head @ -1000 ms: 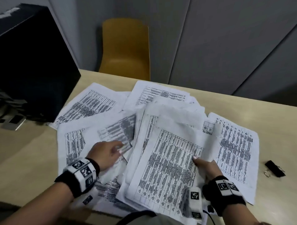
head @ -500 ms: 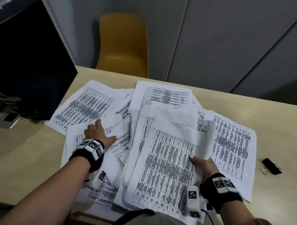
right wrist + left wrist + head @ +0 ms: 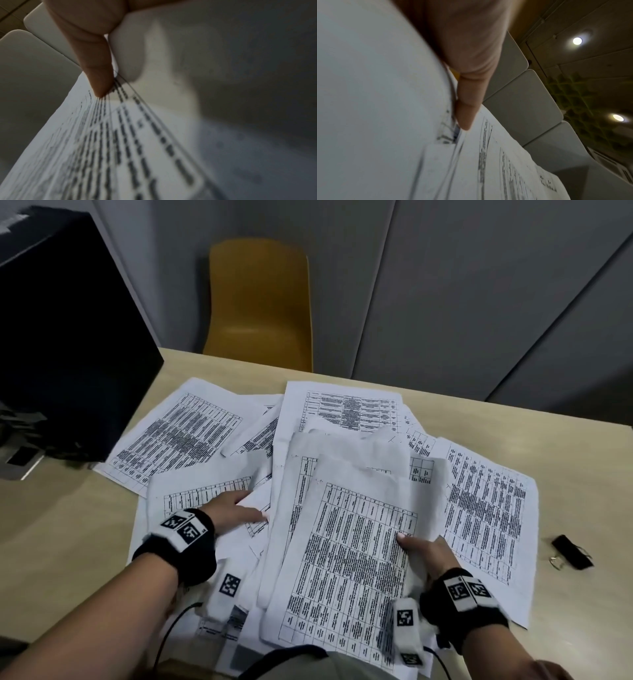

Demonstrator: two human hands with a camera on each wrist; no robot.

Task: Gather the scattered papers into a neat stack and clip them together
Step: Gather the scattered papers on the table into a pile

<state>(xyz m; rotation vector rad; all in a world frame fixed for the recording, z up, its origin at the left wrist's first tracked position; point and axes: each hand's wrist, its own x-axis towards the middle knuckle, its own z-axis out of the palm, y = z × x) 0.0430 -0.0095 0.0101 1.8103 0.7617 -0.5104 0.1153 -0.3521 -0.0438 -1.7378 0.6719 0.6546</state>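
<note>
Printed sheets lie scattered over the table, such as the far-left sheet point(image 3: 178, 436). A loose, partly gathered pile point(image 3: 342, 559) sits in front of me. My right hand point(image 3: 421, 549) pinches the pile's right edge, with its thumb point(image 3: 101, 75) on top of the printed page point(image 3: 120, 148) and the fingers hidden below. My left hand point(image 3: 236, 508) is at the pile's left side and holds a sheet point(image 3: 376, 94). Its thumb point(image 3: 467, 108) presses against the paper, and its fingertips are hidden under paper. A black binder clip point(image 3: 570, 551) lies alone at the right.
The wooden table point(image 3: 513, 419) shows bare surface at the right around the clip and at the near left. A large black box point(image 3: 68, 337) stands at the left. A yellow chair point(image 3: 260, 302) stands behind the table against grey wall panels.
My left hand, which had reached out to the left sheets, has come back toward the pile with a sheet. My right hand keeps its hold on the pile's right edge.
</note>
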